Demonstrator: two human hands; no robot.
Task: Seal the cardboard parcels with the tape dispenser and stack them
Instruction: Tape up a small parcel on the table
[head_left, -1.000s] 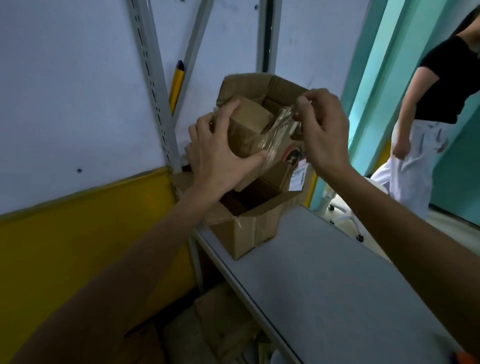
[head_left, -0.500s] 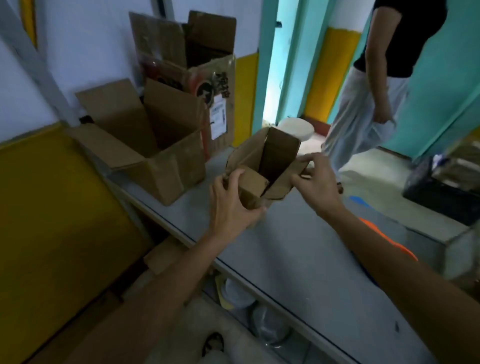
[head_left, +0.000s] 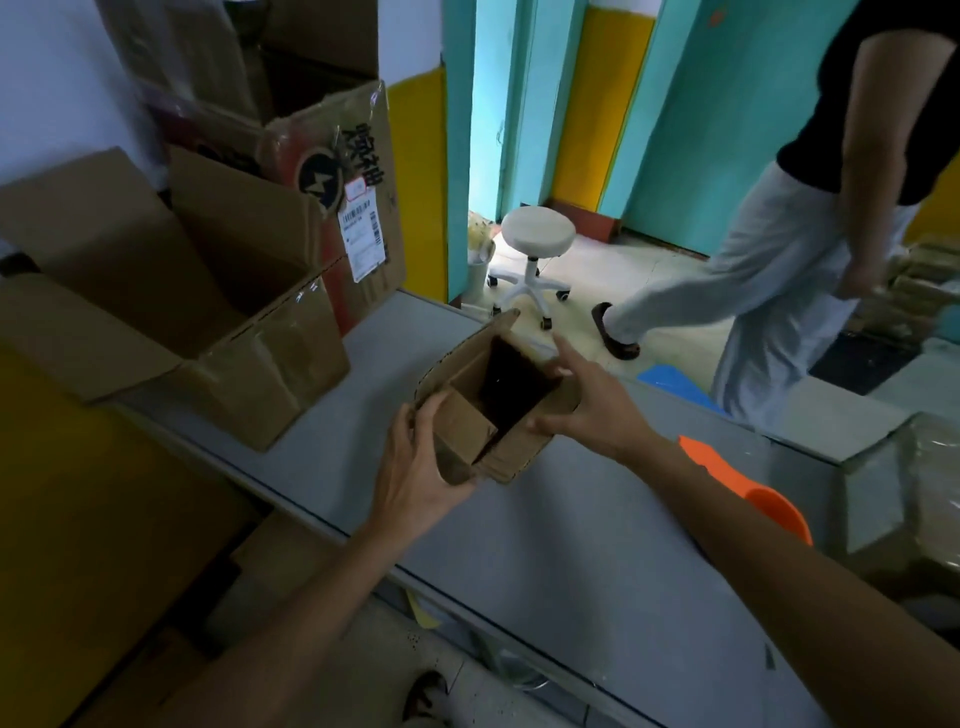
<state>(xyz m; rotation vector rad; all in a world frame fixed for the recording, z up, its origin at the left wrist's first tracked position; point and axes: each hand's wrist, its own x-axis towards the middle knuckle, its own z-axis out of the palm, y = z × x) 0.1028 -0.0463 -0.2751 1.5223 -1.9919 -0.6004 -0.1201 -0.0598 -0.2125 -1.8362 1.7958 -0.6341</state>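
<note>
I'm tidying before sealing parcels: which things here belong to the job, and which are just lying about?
Job: small open brown cardboard box, held by left hand and right hand; large open brown cardboard box, probably awaiting sealing.
Lying about: white round stool; tall printed cardboard carton; passer-by in black top.

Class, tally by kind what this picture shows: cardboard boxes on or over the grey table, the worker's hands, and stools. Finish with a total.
Cardboard boxes: 3 (small box, large open box, labelled box)
Hands: 2 (left hand, right hand, both holding the small box)
Stools: 1 (white stool)
Total: 6
</note>
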